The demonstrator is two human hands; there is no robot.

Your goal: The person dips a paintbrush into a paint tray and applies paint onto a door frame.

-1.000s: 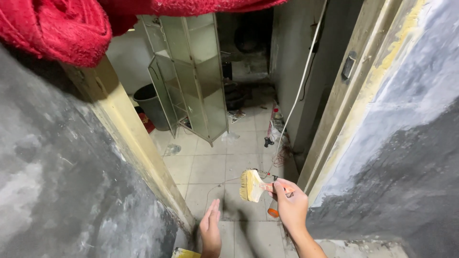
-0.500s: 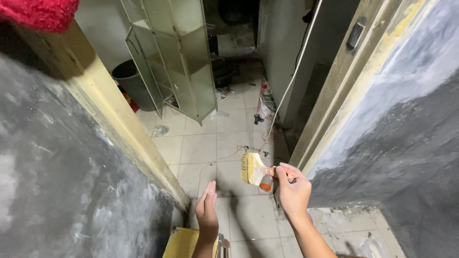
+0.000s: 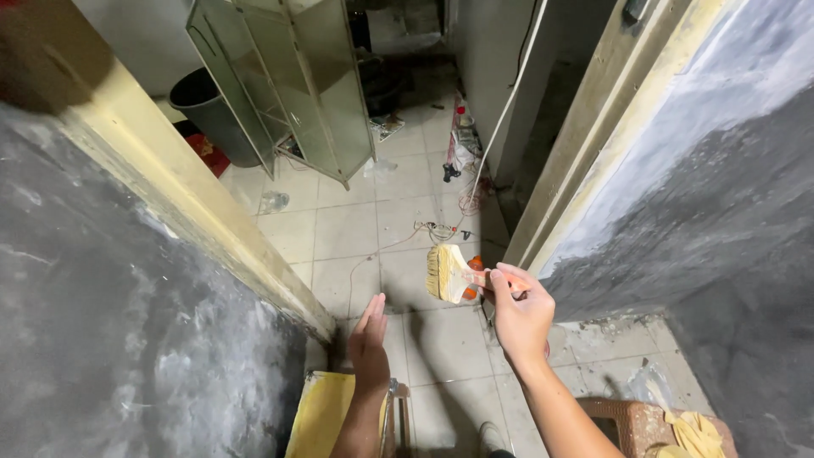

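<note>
The brush is pinched by the right hand; left hand held flat, empty; bristles are best kept level

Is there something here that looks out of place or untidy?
Yes. Loose cables and scattered small litter lie across the tiled floor beyond the paintbrush in the right hand, and the glass cabinet appears tilted.

No signs, labels or screens. Only pkg-like stuff: small crumpled clear wrapper on floor tiles nr glass cabinet, and a red-white packet further back by the wall; details too small.
</note>
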